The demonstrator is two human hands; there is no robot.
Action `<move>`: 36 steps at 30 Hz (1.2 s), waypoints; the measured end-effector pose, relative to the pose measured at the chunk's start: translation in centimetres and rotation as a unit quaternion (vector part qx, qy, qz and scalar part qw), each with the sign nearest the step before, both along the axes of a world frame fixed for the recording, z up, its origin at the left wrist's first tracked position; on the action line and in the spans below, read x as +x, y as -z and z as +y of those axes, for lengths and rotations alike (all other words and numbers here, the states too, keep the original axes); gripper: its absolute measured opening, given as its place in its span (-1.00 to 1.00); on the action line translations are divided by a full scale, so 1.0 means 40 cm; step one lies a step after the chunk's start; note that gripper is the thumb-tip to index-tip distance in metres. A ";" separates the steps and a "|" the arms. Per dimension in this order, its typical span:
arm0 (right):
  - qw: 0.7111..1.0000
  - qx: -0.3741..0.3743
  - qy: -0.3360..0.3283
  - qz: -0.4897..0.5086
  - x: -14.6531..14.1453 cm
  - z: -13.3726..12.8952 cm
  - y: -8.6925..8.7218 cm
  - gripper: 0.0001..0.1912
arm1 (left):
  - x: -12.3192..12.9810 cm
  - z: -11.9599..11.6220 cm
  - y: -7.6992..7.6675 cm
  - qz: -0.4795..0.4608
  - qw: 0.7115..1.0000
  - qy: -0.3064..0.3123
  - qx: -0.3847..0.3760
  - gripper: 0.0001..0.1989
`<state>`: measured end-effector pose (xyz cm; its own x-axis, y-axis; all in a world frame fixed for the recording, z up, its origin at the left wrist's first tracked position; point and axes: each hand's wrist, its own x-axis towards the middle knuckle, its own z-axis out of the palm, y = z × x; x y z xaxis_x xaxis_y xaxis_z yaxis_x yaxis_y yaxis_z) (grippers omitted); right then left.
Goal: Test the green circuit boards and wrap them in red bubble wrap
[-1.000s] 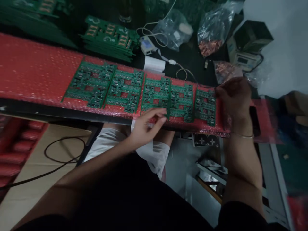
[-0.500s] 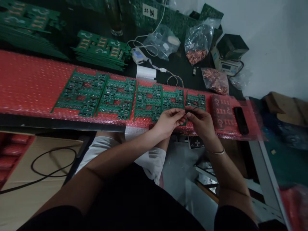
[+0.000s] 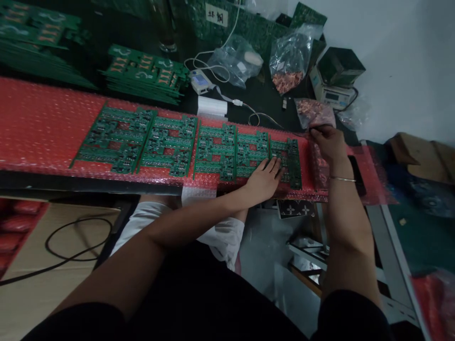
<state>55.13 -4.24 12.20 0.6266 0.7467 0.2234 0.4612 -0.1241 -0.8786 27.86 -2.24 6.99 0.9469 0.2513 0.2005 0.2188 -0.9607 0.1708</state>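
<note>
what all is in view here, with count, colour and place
circuit board panels: five, green, row on bubble wrap
circuit board stacks: two, green, upper left
bubble wrap: one visible stretch, red, along bench
bags of small pieces: two, clear with copper-coloured contents, upper right
display device: one, whitish, top centre
handwritten label: one, pale, top centre
boxed instrument: one, beige, upper right
looped cable: one, black, lower left
bracelet: one, silver, right wrist
left hand: one, bare, over rightmost panels
right hand: one, bare, pinching thin wire

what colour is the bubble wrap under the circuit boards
Red bubble wrap, glossy and translucent-looking; it shows best in the head view.
</note>
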 end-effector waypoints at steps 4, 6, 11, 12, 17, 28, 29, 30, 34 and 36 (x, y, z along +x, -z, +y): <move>0.995 -0.045 -0.035 -0.080 0.000 0.009 0.043 -0.79 | -0.019 -0.017 0.007 -0.039 0.999 -0.004 0.008 -0.49; 0.989 -0.066 -0.057 -0.120 -0.011 0.013 0.058 -0.82 | -0.045 -0.022 -0.005 -0.061 0.998 0.001 -0.013 -0.40; 0.974 -0.088 -0.095 -0.187 -0.030 0.018 0.080 -0.88 | -0.196 -0.021 -0.036 -0.133 0.990 0.032 -0.033 -0.48; 0.972 -0.091 -0.096 -0.192 -0.031 0.017 0.084 -0.87 | -0.237 -0.015 -0.036 -0.153 0.987 0.030 -0.035 -0.54; 0.968 -0.096 -0.098 -0.212 -0.028 0.008 0.098 -0.88 | -0.438 0.034 -0.013 -0.220 0.973 -0.058 -0.044 -0.72; 0.937 -0.157 -0.092 -0.299 -0.036 0.005 0.089 -0.85 | -0.649 0.068 0.054 -0.283 0.930 -0.229 -0.043 -0.85; 0.935 -0.164 -0.084 -0.303 -0.036 0.004 0.091 -0.85 | -0.657 0.067 0.065 -0.285 0.930 -0.226 -0.048 -0.86; 0.934 -0.167 -0.073 -0.308 -0.034 0.005 0.095 -0.85 | -0.666 0.068 0.077 -0.281 0.932 -0.221 -0.056 -0.88; 0.934 -0.175 -0.025 -0.309 -0.029 0.011 0.111 -0.94 | -0.693 0.078 0.128 -0.234 0.946 -0.203 -0.093 -0.86; 0.935 -0.174 -0.017 -0.310 -0.030 0.012 0.113 -0.96 | -0.696 0.082 0.146 -0.242 0.949 -0.185 -0.080 -0.79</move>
